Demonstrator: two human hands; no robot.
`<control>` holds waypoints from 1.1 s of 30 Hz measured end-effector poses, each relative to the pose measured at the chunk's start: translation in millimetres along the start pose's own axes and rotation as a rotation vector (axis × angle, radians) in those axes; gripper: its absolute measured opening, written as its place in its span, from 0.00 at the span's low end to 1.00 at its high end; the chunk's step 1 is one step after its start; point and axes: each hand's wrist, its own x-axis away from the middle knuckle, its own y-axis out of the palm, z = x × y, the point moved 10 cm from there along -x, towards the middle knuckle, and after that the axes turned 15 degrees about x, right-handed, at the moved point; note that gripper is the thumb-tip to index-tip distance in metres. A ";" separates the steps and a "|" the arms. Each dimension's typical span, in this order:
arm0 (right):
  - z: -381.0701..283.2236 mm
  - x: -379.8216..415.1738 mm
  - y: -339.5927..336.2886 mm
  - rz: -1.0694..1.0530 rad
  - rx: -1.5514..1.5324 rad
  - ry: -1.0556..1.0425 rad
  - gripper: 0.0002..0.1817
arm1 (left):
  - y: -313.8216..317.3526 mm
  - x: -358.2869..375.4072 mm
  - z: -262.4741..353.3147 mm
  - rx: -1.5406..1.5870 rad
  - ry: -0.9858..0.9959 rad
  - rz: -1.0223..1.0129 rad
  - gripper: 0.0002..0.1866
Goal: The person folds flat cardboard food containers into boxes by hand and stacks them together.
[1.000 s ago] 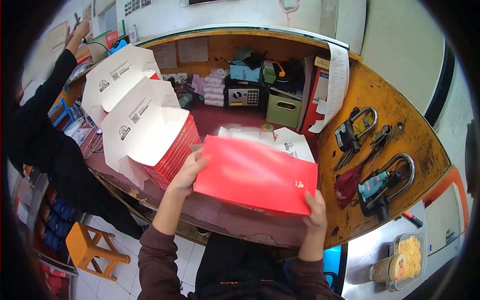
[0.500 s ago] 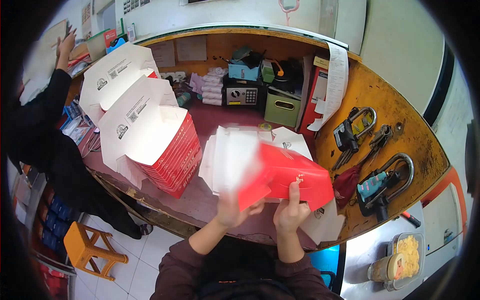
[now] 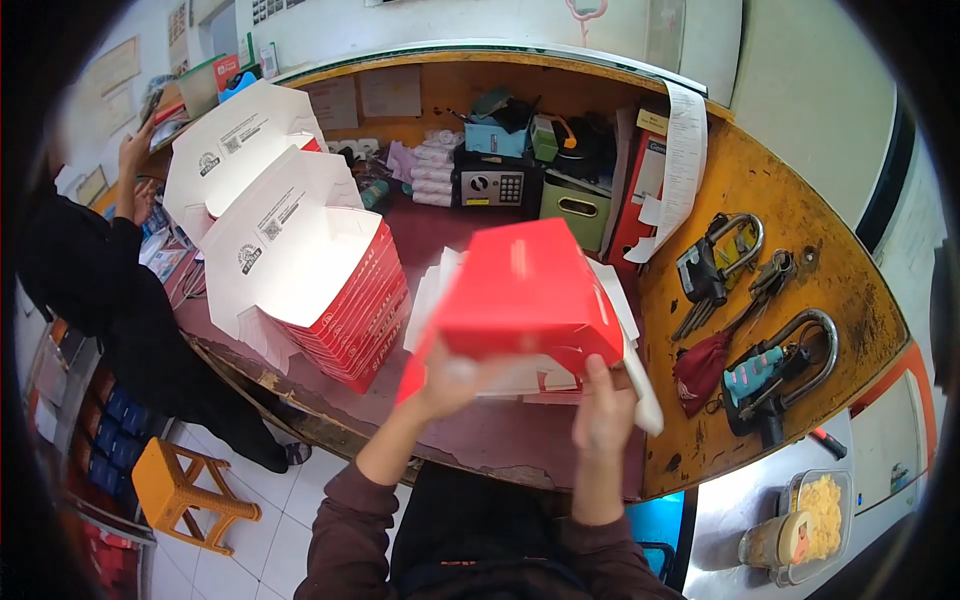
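Between both hands is a red cardboard box (image 3: 525,290), held tilted above the desk, its red outer faces toward me and partly blurred. My left hand (image 3: 455,378) grips its lower left side, smeared by motion. At the lower right corner, my right hand (image 3: 604,405) has its thumb pressed against the red side. Flat white cardboard blanks (image 3: 432,290) lie under and behind the box, mostly hidden. Left of it stands a stack of nested open boxes (image 3: 365,310), red outside and white inside, with printed lids raised. A second stack (image 3: 235,145) sits behind.
A small safe (image 3: 492,186), a green bin (image 3: 575,215) and a hanging paper strip (image 3: 685,160) line the desk's back. Large locks (image 3: 785,375) lie at right. A person in black (image 3: 110,270) stands at left near an orange stool (image 3: 190,495).
The cardboard has turned from a loosely folded sheet into a box shape with its red faces toward me. The person at left has lowered an arm.
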 end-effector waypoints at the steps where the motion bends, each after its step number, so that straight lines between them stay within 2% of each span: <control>1: 10.8 9.2 7.4 0.138 -0.142 -0.032 0.18 | 9.6 0.0 0.4 -0.030 0.008 -0.024 0.11; 2: 18.4 19.0 9.9 0.278 -0.285 -0.064 0.18 | 19.2 -0.1 0.8 -0.060 0.017 -0.047 0.11; 4: 10.7 23.4 44.7 0.066 -0.524 0.068 0.16 | 29.1 5.0 20.3 0.064 0.119 0.089 0.10; 5: 12.6 21.7 55.1 -0.019 -0.634 0.178 0.13 | 26.3 11.2 -1.0 0.158 0.020 0.095 0.08; 6: 14.4 16.4 47.9 -0.015 -0.635 0.180 0.13 | 21.4 12.4 -7.4 0.157 0.016 0.093 0.08; 8: 22.6 10.8 56.3 -0.185 -0.768 0.339 0.10 | 19.7 10.9 -23.6 0.235 -0.155 0.052 0.10; 9: 22.2 7.6 49.8 -0.148 -0.727 0.312 0.10 | 16.0 16.5 -40.7 0.668 -0.294 0.239 0.17; 10: 19.9 7.6 50.5 -0.152 -0.724 0.311 0.10 | 13.8 12.8 -30.3 0.670 -0.290 0.241 0.17; 12: 14.0 4.7 26.1 0.079 -0.423 0.171 0.12 | 24.6 12.0 -22.9 1.522 -0.456 0.302 0.23; 13: 12.6 6.7 21.2 0.163 -0.387 0.115 0.16 | 24.1 13.6 -20.0 1.461 -0.483 0.309 0.18; 14: 15.1 7.4 23.3 0.160 -0.386 0.115 0.16 | 24.0 17.8 -24.0 1.463 -0.479 0.310 0.18; 16: -3.0 11.8 16.7 0.197 -0.278 -0.146 0.19 | -0.1 22.6 -15.4 0.232 -0.294 0.222 0.13; 17: 0.4 13.8 18.2 0.139 -0.286 -0.141 0.20 | -6.3 25.4 -5.9 0.135 -0.218 0.326 0.09; 18: 4.6 18.2 20.8 0.132 -0.290 -0.135 0.20 | -5.1 29.1 -7.6 0.129 -0.217 0.334 0.09; 20: 30.8 27.6 49.5 -0.008 -0.574 0.120 0.25 | -6.6 43.9 -28.6 0.300 -0.396 0.437 0.07; 21: 37.8 29.3 56.2 -0.055 -0.569 0.164 0.25 | -0.9 47.7 -38.3 0.523 -0.481 0.464 0.08; 24: 69.7 31.4 70.8 -0.199 -0.688 0.344 0.24 | -6.2 44.1 -37.2 0.413 -0.560 0.390 0.09; 25: 60.2 23.8 61.8 -0.106 -0.543 0.285 0.21 | -4.1 45.6 -41.7 0.329 -0.676 0.228 0.12; 26: 42.1 15.4 46.7 -0.024 -0.387 0.180 0.19 | -15.1 47.8 -32.0 0.330 -0.672 0.234 0.12; 28: 23.0 0.6 35.3 0.017 -0.269 0.078 0.17 | -14.0 34.7 18.1 -0.758 -0.392 -0.188 0.15; 29: 15.4 -3.7 33.1 0.022 -0.231 0.024 0.16 | -30.7 28.7 34.3 -0.768 -0.389 0.016 0.17; 30: 8.2 -5.9 32.5 0.028 -0.191 -0.027 0.15 | -46.3 32.4 30.7 -0.692 -0.456 0.060 0.16; 32: -3.4 -5.9 43.5 -0.011 -0.212 -0.031 0.16 | -40.7 40.7 1.3 -0.111 -0.597 0.047 0.24; 33: -8.7 -4.1 50.1 -0.031 -0.253 -0.043 0.18 | -42.7 38.9 -2.2 -0.109 -0.595 0.055 0.24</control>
